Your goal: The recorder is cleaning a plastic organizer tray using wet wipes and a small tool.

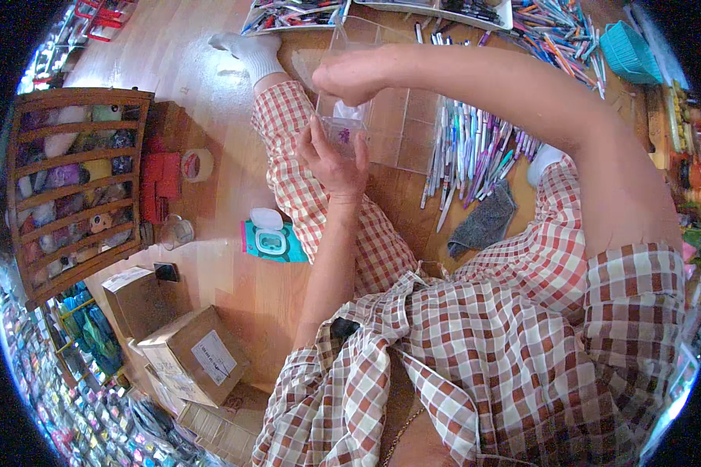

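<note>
A clear plastic compartment box (401, 128) lies tilted over the floor between my legs. My left hand (335, 162) grips its near left end, thumb and fingers on opposite sides, beside a small purple mark. My right hand (352, 76) reaches across from the right and is closed above the same end of the box. A white wipe (349, 110) shows just below the right fist, partly hidden by it. Many loose pens (471, 148) lie right of the box, and a grey cloth (483, 220) lies nearer to me.
A teal wipes pack (273, 240) with its lid up lies left of my leg. Beyond it are a tape roll (198, 165), a clear cup (176, 232), a slatted wooden crate (78, 187) and cardboard boxes (195, 354). Trays of pens (296, 14) and a turquoise basket (629, 53) stand farther away.
</note>
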Available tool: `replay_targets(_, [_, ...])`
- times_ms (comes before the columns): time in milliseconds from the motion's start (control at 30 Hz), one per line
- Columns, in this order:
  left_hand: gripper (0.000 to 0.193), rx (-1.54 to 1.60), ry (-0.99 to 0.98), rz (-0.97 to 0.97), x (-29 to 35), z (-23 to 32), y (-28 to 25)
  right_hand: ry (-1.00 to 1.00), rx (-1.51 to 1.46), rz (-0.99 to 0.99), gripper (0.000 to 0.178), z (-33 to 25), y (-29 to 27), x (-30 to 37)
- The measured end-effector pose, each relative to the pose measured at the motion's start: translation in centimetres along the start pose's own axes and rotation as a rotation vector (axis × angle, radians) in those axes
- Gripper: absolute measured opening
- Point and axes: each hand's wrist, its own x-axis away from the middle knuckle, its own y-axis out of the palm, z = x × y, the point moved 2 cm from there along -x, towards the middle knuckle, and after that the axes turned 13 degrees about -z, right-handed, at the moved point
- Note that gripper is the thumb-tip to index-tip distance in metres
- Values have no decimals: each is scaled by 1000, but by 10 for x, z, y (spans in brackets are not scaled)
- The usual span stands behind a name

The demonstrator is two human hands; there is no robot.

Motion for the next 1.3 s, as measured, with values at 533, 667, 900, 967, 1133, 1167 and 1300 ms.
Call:
replay_targets(533, [70, 9, 8, 24, -2, 0, -3, 58, 238, -53, 16, -13, -8, 12])
replay_targets(667, [70, 7, 23, 16, -3, 4, 0, -5, 93, -72, 17, -10, 6, 3])
replay_targets(900, [72, -4, -1, 37, 2, 0, 0, 35, -162, 5, 15, -16, 2, 6])
replay_targets(967, [73, -19, 16, 49, 1, 2, 2, 33, -178, 75, 15, -6, -13, -5])
replay_targets(1133, [75, -30, -8, 51, 5, 0, 8, 122, -102, 176, 15, -2, -21, -7])
replay_targets(1167, [75, -23, -13, 37, 6, -2, 7, 117, -86, 207, 17, 3, -23, -2])
replay_targets(1300, [76, -55, 0, 22, 1, 1, 8, 175, -40, 271, 20, 16, -23, 13])
